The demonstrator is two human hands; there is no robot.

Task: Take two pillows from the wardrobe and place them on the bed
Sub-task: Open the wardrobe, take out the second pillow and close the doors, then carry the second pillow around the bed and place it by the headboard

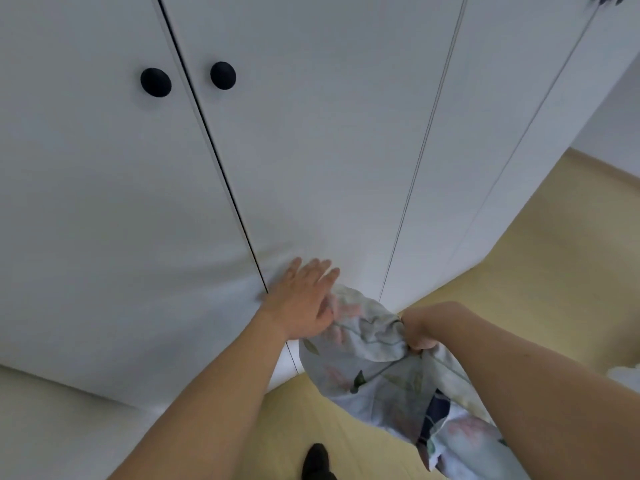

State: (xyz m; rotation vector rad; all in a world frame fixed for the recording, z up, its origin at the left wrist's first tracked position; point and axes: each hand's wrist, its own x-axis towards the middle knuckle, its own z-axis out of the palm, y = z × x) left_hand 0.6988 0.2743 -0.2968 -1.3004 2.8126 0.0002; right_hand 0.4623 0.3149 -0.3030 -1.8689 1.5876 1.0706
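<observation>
Left hand (304,299): fingers (323,271) straight and spread, palm flat against the white wardrobe door (311,150), low down, just right of the dark gap between the two doors. Right hand (417,332): fingers curled tight round a bunched corner of a floral pillow (374,372); fingertips themselves hidden in the fabric. Pillow hangs from that grip, in front of the wardrobe's lower edge and above the floor (554,271), its upper bulge touching the left hand's thumb side. Cover is pale with pink flowers, green leaves and a dark blue patch lower down; no label or writing readable on it. A second pillow can't be told apart in the fabric. Wardrobe doors closed; two round black knobs, left knob (156,82) and right knob (223,75), sit either side of the gap, no markings. More white panels run to the right, thin seams between them. Floor is pale yellow-tan wood. Dark shoe toe (317,460) at the bottom edge. White surface at bottom left (52,427), can't tell what it is. Small white item at the right edge (627,374), too cropped to identify.
</observation>
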